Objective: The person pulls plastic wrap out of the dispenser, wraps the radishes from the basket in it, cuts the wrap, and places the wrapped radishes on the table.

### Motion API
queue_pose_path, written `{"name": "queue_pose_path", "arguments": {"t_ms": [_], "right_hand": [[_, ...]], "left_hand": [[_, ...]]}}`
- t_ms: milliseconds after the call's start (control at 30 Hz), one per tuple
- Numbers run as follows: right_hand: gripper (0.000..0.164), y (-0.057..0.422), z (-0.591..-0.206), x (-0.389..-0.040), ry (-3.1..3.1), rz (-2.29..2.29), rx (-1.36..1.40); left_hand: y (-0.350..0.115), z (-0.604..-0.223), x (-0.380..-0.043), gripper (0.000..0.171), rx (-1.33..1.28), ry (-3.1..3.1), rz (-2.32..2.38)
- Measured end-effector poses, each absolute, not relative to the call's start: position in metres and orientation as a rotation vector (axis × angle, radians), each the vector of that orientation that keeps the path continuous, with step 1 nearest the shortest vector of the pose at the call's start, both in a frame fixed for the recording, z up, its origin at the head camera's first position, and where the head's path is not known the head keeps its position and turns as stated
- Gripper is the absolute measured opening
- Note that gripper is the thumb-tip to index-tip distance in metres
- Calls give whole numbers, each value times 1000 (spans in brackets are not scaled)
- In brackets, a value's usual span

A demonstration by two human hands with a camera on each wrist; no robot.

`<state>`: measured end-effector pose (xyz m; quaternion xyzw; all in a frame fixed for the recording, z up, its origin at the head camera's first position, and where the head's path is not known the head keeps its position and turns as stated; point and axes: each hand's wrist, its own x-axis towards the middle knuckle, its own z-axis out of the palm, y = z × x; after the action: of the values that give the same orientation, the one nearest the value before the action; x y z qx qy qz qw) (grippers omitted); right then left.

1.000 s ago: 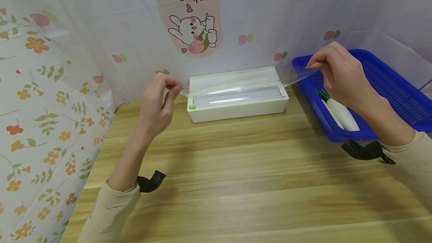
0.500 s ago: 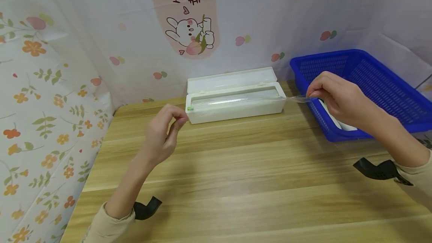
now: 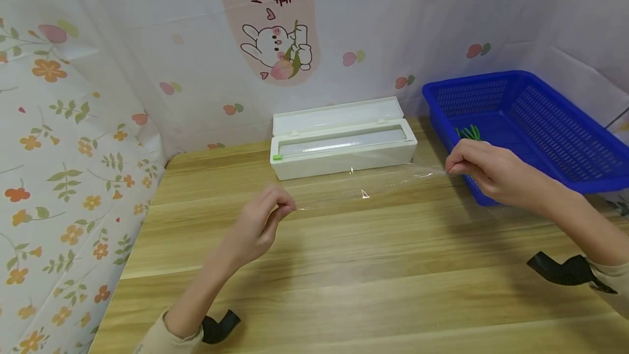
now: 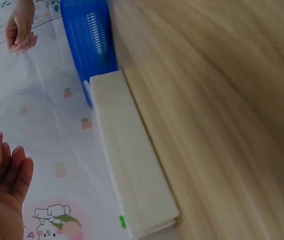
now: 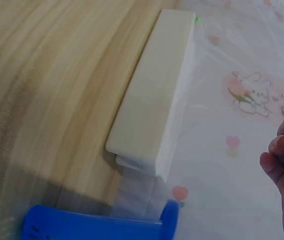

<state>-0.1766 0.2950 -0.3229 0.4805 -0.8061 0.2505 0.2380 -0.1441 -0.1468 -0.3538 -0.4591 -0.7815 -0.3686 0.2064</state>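
A clear sheet of cling film (image 3: 365, 194) stretches between the two hands, over the wooden table in front of a white dispenser box. My left hand (image 3: 262, 223) pinches its left corner between thumb and fingertips. At the other end my right hand (image 3: 496, 173) pinches the film beside the blue basket. The white box (image 3: 344, 158) stands against the back curtain with its lid (image 3: 339, 115) raised; a film roll (image 3: 344, 142) lies inside. A green slider (image 3: 277, 157) sits at the box's left end. In the wrist views the film is barely visible.
A blue plastic basket (image 3: 521, 74) stands at the back right, with green stalks (image 3: 469, 133) showing near its left wall; the right hand hides what lies below them. Printed curtains (image 3: 383, 21) close off the back and left of the wooden table (image 3: 344, 294).
Both hands have come down and toward me, drawing the film from over the box out in front of it. The left hand has also shifted right. The box has stayed put.
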Motion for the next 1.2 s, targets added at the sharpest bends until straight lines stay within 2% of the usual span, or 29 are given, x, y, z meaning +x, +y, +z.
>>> {"name": "queue_pose_path", "arguments": {"t_ms": [300, 467, 900, 1000, 1167, 1200], "right_hand": [[33, 294, -344, -170, -2262, 746, 1391], [34, 292, -365, -171, -2210, 734, 1461], [35, 280, -406, -161, -2296, 668, 1543], [29, 279, -412, -161, -2320, 690, 1558], [8, 278, -421, -162, -2342, 740, 1583], [9, 278, -422, -163, -2347, 743, 1584]], "left_hand": [[-144, -381, -141, 4, -1365, -2277, -1080], [-146, -388, -140, 17, -1362, -2375, -1106], [-161, -399, -136, 11, -1329, -2545, -982], [-163, -400, -135, 9, -1313, -2619, -935], [-165, -405, -136, 6, -1316, -2697, -903], [-165, -405, -136, 6, -1316, -2710, -905]]}}
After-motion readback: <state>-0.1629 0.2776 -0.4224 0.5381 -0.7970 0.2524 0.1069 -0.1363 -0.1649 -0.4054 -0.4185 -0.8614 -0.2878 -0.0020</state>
